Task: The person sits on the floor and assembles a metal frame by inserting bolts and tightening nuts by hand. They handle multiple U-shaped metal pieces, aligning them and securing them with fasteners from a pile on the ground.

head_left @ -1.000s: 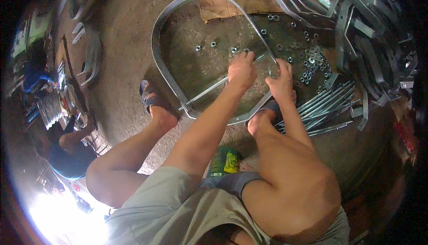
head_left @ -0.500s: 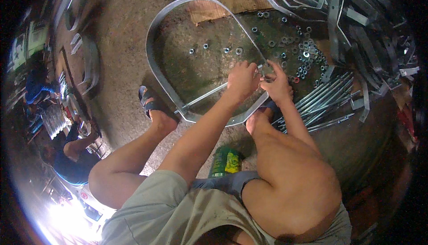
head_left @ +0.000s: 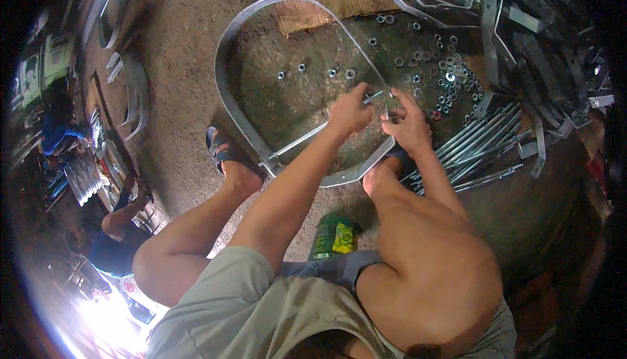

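Note:
A bent flat metal strap (head_left: 225,91) forms a large loop on the ground in front of my feet. Across its near part runs a long metal rod (head_left: 300,142), its far-left end at the strap's lower left corner. My left hand (head_left: 351,111) is closed round the rod near its right end, and the tip (head_left: 373,97) sticks out past the fingers. My right hand (head_left: 408,124) pinches the strap's end on the right side of the loop. A small gap lies between the rod tip and that strap end. Whether the right fingers also hold a small part is hidden.
Loose nuts and washers (head_left: 450,78) lie right of the loop, with a few nuts (head_left: 302,68) inside it. Several rods (head_left: 473,140) are piled by my right foot. Bent brackets (head_left: 516,46) heap up at far right. A green container (head_left: 334,236) stands between my legs. Another person (head_left: 117,241) is at left.
My left hand has drawn slightly left, away from my right hand. The rod's tip now shows apart from the strap end. My right hand stays almost in place.

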`<state>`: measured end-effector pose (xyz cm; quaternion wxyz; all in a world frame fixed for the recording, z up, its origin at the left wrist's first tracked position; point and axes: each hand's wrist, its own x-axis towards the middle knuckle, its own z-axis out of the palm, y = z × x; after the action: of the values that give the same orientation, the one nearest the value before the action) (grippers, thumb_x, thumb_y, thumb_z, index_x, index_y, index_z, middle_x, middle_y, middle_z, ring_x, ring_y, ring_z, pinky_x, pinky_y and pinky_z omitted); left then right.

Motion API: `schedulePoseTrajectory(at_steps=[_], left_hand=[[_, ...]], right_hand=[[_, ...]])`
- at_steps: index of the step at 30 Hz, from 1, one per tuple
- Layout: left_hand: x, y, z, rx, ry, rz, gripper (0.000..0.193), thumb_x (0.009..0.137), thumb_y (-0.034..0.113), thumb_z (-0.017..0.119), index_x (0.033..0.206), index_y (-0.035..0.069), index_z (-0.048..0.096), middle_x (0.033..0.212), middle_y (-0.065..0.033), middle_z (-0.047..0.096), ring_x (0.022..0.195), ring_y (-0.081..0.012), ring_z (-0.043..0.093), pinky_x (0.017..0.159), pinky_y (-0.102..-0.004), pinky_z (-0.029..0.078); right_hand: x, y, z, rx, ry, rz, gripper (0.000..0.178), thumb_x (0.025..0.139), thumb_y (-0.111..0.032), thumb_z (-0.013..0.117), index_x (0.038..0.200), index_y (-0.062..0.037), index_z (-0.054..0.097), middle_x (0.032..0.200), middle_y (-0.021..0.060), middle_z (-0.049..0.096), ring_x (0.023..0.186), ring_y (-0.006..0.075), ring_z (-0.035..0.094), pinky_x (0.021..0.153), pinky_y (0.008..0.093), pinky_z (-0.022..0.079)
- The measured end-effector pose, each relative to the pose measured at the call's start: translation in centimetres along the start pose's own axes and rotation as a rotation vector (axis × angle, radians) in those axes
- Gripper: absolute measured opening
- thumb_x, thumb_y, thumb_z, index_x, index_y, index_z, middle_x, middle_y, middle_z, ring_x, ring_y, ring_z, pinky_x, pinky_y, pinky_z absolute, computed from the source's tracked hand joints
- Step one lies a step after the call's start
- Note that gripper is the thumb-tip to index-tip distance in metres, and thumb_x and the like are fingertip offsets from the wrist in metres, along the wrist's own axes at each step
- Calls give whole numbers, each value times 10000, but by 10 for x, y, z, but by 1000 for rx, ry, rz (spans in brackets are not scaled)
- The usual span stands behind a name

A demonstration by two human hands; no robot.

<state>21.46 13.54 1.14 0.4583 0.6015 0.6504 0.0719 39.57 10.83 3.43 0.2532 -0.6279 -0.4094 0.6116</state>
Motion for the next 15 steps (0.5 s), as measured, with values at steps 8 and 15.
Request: schedulePoseTrajectory(at_steps=[8, 15], left_hand=[[4, -9, 2, -172, -134, -47, 380, 844, 297, 567, 1199, 169, 614, 1012, -126, 732, 944, -360, 691, 809, -466, 516], [27, -10, 7, -431, -233, -220, 639, 1000, 610, 395, 1122, 39, 653, 868, -113, 677, 722, -228, 648, 727, -385, 493]], right_hand=[[-4, 2, -2, -70, -27, -5, 772, 668, -31, 749, 1401, -15, 506, 1352, 110, 566, 1047, 250, 696, 859, 326, 546], [-14, -34, 1, -150, -27, 53, 784, 636, -91, 775, 1380, -30, 534, 1316, 116, 593, 957, 244, 674, 872, 348, 529]])
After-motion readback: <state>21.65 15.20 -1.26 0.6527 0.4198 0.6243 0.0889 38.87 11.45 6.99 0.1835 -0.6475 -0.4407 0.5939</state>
